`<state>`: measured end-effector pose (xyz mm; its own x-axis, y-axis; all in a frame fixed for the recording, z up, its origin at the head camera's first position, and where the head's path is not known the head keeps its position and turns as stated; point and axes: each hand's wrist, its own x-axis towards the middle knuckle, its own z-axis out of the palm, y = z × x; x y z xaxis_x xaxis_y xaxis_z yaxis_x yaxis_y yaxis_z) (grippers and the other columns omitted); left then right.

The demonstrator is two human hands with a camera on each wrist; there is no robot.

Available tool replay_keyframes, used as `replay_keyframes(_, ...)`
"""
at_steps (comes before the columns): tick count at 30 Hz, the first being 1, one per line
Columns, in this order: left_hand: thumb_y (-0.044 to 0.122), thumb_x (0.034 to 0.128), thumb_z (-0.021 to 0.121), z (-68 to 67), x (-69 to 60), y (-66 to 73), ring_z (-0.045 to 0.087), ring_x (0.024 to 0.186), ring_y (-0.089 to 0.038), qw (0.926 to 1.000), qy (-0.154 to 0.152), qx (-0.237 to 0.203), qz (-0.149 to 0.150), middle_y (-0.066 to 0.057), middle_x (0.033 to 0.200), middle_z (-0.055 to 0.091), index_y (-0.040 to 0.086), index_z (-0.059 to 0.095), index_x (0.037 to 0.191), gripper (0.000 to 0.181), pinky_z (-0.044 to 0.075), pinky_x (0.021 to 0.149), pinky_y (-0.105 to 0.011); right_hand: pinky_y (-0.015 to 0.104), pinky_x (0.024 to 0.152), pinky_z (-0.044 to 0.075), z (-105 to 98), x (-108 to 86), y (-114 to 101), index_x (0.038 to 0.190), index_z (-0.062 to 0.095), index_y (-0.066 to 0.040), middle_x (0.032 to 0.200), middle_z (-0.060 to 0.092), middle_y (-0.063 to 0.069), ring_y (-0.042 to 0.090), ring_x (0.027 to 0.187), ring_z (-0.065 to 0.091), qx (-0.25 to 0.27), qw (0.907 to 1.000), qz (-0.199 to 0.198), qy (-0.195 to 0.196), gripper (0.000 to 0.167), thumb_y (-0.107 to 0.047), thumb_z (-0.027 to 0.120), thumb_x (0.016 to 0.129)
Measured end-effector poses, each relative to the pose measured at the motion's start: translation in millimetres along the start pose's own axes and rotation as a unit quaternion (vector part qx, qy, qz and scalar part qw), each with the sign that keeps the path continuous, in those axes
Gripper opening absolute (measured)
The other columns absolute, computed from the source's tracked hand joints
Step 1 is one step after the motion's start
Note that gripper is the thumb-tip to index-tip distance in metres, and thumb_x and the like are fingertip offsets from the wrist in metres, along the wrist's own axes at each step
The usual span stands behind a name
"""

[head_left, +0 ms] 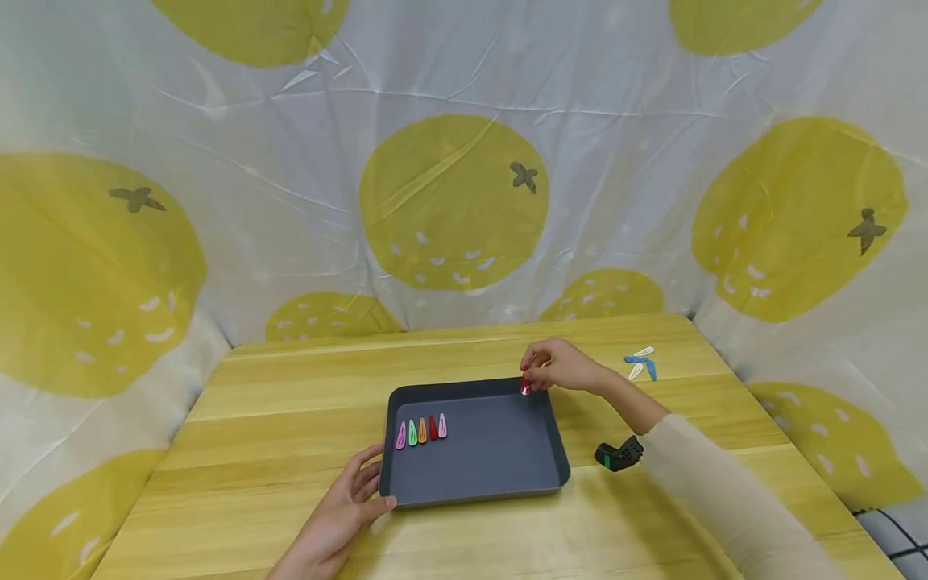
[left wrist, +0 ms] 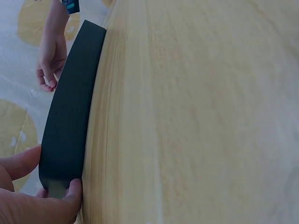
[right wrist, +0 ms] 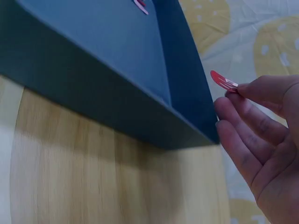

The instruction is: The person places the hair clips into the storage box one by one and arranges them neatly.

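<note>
table [head_left: 290, 403], rectangular, with a pale yellow wood-grain top whose streaks run mainly from side to side. on it: a shallow dark grey tray [head_left: 486, 459] with raised walls, near the middle; to the right of the tray, toward the table's far edge, two white clips [head_left: 635, 371] and two blue clips [head_left: 651, 370], loosely clustered.

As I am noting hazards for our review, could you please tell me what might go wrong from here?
The small, shiny red hair clip is pinched at one end by the right hand, so it might slip and land outside the dark grey rectangular tray. If the left hand, at its near left corner, tugs the tray, the row of five multicoloured hair clips inside might slide out of line.
</note>
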<state>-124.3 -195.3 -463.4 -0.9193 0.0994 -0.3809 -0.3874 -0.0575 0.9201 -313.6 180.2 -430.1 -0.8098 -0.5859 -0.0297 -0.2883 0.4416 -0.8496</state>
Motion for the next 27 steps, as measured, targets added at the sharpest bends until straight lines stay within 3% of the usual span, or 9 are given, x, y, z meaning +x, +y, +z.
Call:
replay_keyframes(5,-0.017,0.0890,0.065,1.4,0.8,0.7,0.024,0.148,-0.049,1.0000,-0.001,0.000,0.002,-0.031,0.161,0.022,0.009,0.024,0.161,0.087,0.033,0.114,-0.057,0.050,0.075,0.060,18.5,12.0,-9.4,0.107,0.069,0.001,0.092,0.073,0.009,0.032,0.082,0.072,0.004,0.9997,-0.014,-0.020,0.010,-0.005,0.067,0.100)
replay_keyframes(7,-0.017,0.0890,0.065,1.4,0.8,0.6,0.023,0.148,-0.049,1.0000,-0.001,0.001,0.002,-0.031,0.161,0.022,0.009,0.024,0.161,0.087,0.033,0.114,-0.058,0.045,0.073,0.061,27.2,18.4,-9.2,0.106,0.070,0.000,0.090,0.072,0.005,0.029,0.081,0.072,0.002,0.9993,-0.026,-0.026,0.010,-0.007,0.068,0.100)
replay_keyframes(17,-0.017,0.0885,0.066,-1.7,-1.8,-2.1,0.026,0.147,-0.049,0.9999,0.002,0.003,0.011,-0.030,0.160,0.025,0.008,0.025,0.160,0.086,0.037,0.112,-0.055,0.044,0.070,0.059,75.0,46.7,-31.4,0.104,0.071,0.001,0.082,0.072,0.002,0.033,0.078,0.070,-0.020,0.9922,-0.090,-0.084,0.007,-0.004,0.068,0.099)
replay_keyframes(22,-0.016,0.0890,0.067,-1.6,-0.6,-1.6,0.024,0.148,-0.049,0.9999,-0.001,0.004,0.011,-0.030,0.161,0.024,0.009,0.025,0.161,0.086,0.034,0.113,-0.057,0.031,0.067,0.057,83.1,51.8,-35.1,0.103,0.072,-0.003,0.080,0.071,-0.001,0.027,0.076,0.070,-0.042,0.9902,-0.090,-0.098,0.006,-0.005,0.069,0.099)
replay_keyframes(27,-0.016,0.0888,0.066,-0.1,-0.4,-0.7,0.025,0.148,-0.048,0.9999,-0.004,0.002,0.012,-0.030,0.161,0.025,0.010,0.025,0.160,0.086,0.033,0.114,-0.057,0.029,0.065,0.056,85.1,53.2,-36.1,0.103,0.072,-0.003,0.080,0.071,-0.003,0.027,0.077,0.070,-0.051,0.9899,-0.088,-0.099,0.006,-0.007,0.068,0.100)
